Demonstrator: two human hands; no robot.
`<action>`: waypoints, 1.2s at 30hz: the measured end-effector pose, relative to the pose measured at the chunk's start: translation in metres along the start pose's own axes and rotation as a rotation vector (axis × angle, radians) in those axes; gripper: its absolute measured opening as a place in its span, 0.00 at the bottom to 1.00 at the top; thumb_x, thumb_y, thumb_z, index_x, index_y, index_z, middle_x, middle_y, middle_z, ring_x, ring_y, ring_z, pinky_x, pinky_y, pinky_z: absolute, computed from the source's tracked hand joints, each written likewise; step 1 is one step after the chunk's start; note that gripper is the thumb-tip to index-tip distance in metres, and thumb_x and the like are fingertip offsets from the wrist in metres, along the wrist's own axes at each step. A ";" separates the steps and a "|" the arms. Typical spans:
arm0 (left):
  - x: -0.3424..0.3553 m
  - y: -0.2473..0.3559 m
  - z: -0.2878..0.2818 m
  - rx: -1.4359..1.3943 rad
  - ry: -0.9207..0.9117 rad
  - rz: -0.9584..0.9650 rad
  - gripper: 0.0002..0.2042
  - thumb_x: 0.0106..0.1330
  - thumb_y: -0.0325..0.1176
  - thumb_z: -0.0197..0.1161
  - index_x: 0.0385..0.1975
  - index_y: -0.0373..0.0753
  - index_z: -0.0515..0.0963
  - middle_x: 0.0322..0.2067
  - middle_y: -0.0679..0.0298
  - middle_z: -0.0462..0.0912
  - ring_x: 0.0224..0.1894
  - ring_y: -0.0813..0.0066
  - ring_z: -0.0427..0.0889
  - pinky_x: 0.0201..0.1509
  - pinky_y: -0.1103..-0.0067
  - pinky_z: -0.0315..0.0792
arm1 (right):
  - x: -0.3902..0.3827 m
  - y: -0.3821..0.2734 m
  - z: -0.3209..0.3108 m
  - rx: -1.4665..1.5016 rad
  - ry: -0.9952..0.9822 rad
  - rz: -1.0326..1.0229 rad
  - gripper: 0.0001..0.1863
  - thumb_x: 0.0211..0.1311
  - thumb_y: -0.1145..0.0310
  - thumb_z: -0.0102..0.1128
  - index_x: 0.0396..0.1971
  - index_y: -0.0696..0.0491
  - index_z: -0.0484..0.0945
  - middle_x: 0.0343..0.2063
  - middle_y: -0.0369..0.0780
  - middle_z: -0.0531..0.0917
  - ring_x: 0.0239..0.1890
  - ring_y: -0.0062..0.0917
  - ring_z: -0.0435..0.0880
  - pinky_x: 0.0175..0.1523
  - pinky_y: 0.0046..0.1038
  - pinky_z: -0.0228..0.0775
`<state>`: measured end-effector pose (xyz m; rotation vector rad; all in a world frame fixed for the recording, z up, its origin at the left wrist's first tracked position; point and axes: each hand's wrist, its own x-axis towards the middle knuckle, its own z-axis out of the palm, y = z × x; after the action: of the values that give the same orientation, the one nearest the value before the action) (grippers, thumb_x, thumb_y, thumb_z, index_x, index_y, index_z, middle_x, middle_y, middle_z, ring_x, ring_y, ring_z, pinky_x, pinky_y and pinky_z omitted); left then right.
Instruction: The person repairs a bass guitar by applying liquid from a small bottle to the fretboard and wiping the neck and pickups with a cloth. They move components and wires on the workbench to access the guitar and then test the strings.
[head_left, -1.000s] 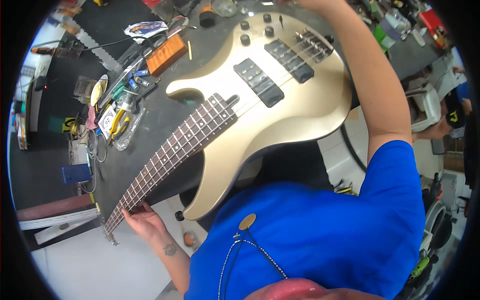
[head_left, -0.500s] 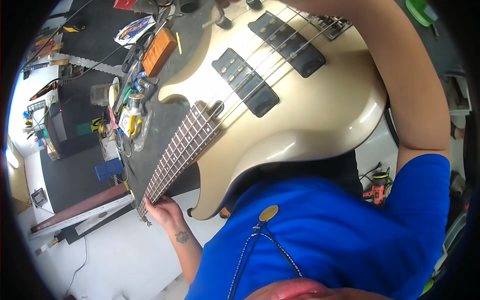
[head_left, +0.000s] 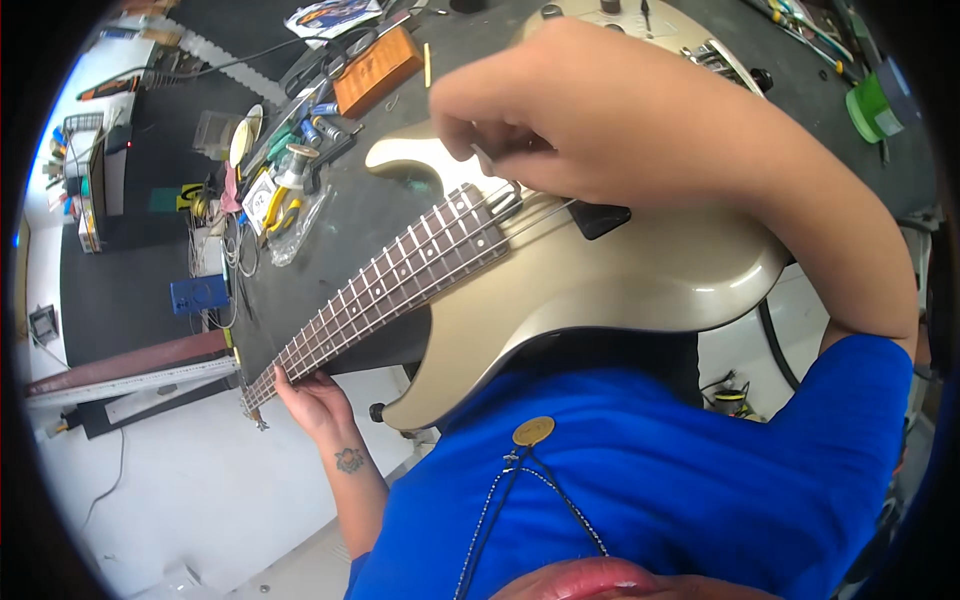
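A bass guitar with a glossy champagne-gold body (head_left: 620,265) lies across the bench edge and my lap, its neck (head_left: 390,272) pointing to the lower left. My left hand (head_left: 316,402) is wrapped round the neck close to the headstock end, thumb at the fretboard edge. Over the strings, just past the body end of the fretboard, my right hand (head_left: 560,120) is curled with its fingers pinched. A short grey metal piece (head_left: 482,157) sticks out between those fingers; its kind is unclear. This hand and forearm hide most of the pickups; one black pickup corner (head_left: 600,220) shows.
On the dark bench (head_left: 345,215) beyond the neck are a wooden block (head_left: 378,72), yellow-handled pliers (head_left: 285,215), a spool (head_left: 298,165) and loose cables. A blue box (head_left: 198,295) sits farther left. A green container (head_left: 880,105) stands at the far right.
My right hand has come down from the far edge of the body to above the fretboard's end. The bass has shifted in view, and my left hand still holds the neck.
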<state>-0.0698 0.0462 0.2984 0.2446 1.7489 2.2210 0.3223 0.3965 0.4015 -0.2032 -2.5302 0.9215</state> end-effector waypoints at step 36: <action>-0.003 -0.022 -0.005 -0.147 0.011 0.078 0.12 0.85 0.45 0.61 0.51 0.43 0.81 0.43 0.70 0.88 0.40 0.82 0.82 0.38 0.82 0.69 | -0.016 -0.047 0.063 -0.418 0.203 -0.020 0.07 0.62 0.79 0.72 0.38 0.57 0.83 0.31 0.44 0.88 0.32 0.40 0.89 0.38 0.38 0.82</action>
<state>-0.0661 0.0455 0.2764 0.2723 1.5980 2.3971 0.3087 0.3191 0.3831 -0.3754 -2.4972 0.3335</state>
